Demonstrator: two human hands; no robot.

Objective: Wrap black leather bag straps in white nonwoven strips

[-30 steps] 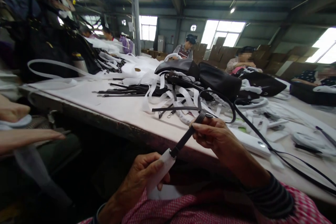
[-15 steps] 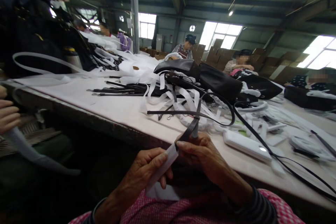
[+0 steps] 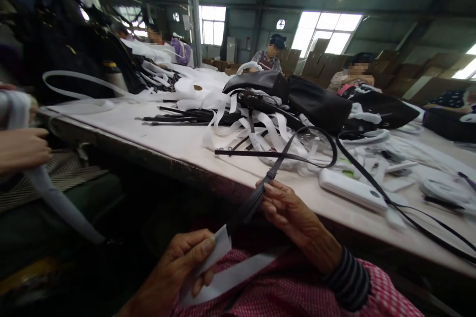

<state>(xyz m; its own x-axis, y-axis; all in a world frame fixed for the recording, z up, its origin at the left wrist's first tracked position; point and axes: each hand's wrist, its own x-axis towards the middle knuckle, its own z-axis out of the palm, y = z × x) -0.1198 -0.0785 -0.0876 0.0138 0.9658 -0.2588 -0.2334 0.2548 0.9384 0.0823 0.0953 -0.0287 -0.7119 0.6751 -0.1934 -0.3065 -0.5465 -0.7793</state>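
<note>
Close to my lap, my left hand (image 3: pixel 186 262) pinches a white strip (image 3: pixel 219 250) between thumb and fingers. The strip is wrapped around the lower end of a black strap (image 3: pixel 243 210), and its loose tail lies across my pink checked clothing. Higher up, my right hand (image 3: pixel 293 210) grips the same strap with thumb and fingers, just below a dark buckle or slider (image 3: pixel 270 175). From there the strap runs on over the table edge and curves in a loop on the tabletop. My left palm is partly hidden by the strip.
Black straps (image 3: pixel 193 118), tangled white strips and black bags (image 3: pixel 318 101) lie on the table (image 3: pixel 167 144). A white box-shaped device (image 3: pixel 351 189) sits near the right front edge. At the left, another person's hands (image 3: pixel 24 151) hold a white strip. Other people sit across the table.
My left hand has moved down and left with the white strip, away from my right hand. More black strap now shows between them. The neighbour's hands have come further into view.
</note>
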